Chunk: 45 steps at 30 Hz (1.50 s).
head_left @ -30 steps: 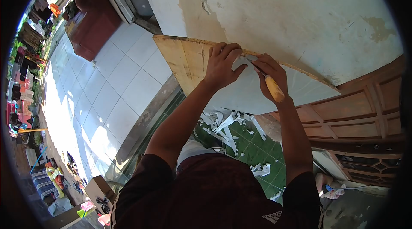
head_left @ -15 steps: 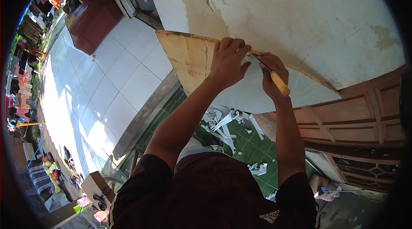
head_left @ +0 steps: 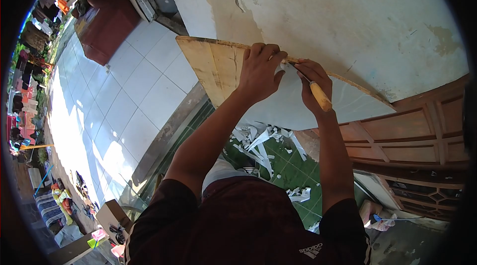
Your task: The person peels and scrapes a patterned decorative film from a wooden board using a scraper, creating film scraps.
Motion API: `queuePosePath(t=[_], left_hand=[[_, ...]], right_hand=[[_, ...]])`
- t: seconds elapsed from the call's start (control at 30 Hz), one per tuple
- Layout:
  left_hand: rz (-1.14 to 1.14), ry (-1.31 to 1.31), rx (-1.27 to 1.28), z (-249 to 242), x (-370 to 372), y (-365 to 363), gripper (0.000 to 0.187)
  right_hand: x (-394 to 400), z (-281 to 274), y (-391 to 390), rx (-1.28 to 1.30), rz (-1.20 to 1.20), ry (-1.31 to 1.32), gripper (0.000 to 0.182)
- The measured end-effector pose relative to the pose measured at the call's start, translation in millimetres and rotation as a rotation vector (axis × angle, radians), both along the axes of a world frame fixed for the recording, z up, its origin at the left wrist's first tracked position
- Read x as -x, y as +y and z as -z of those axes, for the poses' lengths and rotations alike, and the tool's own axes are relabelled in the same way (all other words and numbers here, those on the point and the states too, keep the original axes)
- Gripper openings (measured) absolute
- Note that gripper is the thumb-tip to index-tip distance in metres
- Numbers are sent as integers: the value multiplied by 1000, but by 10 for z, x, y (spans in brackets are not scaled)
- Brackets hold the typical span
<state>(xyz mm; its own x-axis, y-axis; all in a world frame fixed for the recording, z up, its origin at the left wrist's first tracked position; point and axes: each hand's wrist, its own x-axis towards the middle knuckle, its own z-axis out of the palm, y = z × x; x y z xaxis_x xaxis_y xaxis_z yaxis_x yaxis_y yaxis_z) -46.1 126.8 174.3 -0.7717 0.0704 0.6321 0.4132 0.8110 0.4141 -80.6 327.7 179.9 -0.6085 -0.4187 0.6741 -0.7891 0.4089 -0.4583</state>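
Observation:
A flat wooden board [head_left: 211,62] stands tilted before a wall, with bare wood on its left part and a white surface on the rest. My left hand [head_left: 259,73] grips its top edge, fingers curled over and thumb on the near side. Close beside it, my right hand [head_left: 313,83] is closed on a wooden-handled blade [head_left: 321,97]. The thin metal blade points up and left to the board's edge between my hands. Whether the tip is under the white layer is too small to tell.
Torn white strips [head_left: 259,141] litter the green tiled floor [head_left: 285,165] below. Behind the board rises a stained pale wall [head_left: 348,21]. Brown wooden panelling [head_left: 397,128] is at right. A dark red sofa [head_left: 109,19] stands on white tiles [head_left: 129,76] at left.
Both hands and the blade have shifted very slightly left in view. The board's left corner appears a little further left too. My grip on both things looks the same.

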Motion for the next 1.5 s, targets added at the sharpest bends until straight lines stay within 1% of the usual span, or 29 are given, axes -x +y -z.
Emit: queuePosePath(t=[0.03, 0.13, 0.2, 0.23, 0.27, 0.37, 0.47, 0.57, 0.77, 1.07, 1.17, 1.27, 1.37, 1.47, 1.5], left_hand=[[-1, 2, -2, 4, 3, 1, 48], [-11, 8, 9, 16, 10, 9, 49], [-24, 13, 41, 20, -4, 8, 51], [3, 5, 32, 20, -6, -6, 52], [24, 1, 23, 13, -2, -33, 53], [47, -20, 20, -9, -27, -65, 56], [53, -23, 23, -12, -25, -61, 57], [51, -19, 21, -4, -21, -70, 57], [56, -8, 23, 6, -1, -85, 56], [37, 17, 29, -23, -1, -60, 53], [31, 23, 23, -9, 4, -48, 52], [18, 33, 23, -5, 35, -47, 51], [41, -10, 25, 9, 22, -55, 50], [49, -24, 20, 8, 37, -56, 50], [47, -30, 16, 10, 25, -57, 50]], right_hand=[[13, 19, 2, 1, 0, 15, 34], [41, -96, 33, -209, -65, 63, 25], [18, -65, 19, -237, -73, 30, 39], [24, -50, 7, -251, -77, 20, 47], [55, -24, -12, -81, -105, -15, 38], [43, -40, 42, 69, -122, -82, 27], [45, -63, 13, 30, -85, -4, 18], [25, -36, 0, 85, -53, -30, 17], [42, -9, 38, 136, -73, -89, 14], [-8, -75, -19, 29, 9, -80, 16], [18, -65, -20, -8, 8, -3, 27], [77, -75, 21, -231, -20, 145, 31], [80, -102, 22, -111, -59, 50, 35], [65, -63, 47, 52, -77, -78, 34], [58, -60, 37, 53, -62, -67, 34]])
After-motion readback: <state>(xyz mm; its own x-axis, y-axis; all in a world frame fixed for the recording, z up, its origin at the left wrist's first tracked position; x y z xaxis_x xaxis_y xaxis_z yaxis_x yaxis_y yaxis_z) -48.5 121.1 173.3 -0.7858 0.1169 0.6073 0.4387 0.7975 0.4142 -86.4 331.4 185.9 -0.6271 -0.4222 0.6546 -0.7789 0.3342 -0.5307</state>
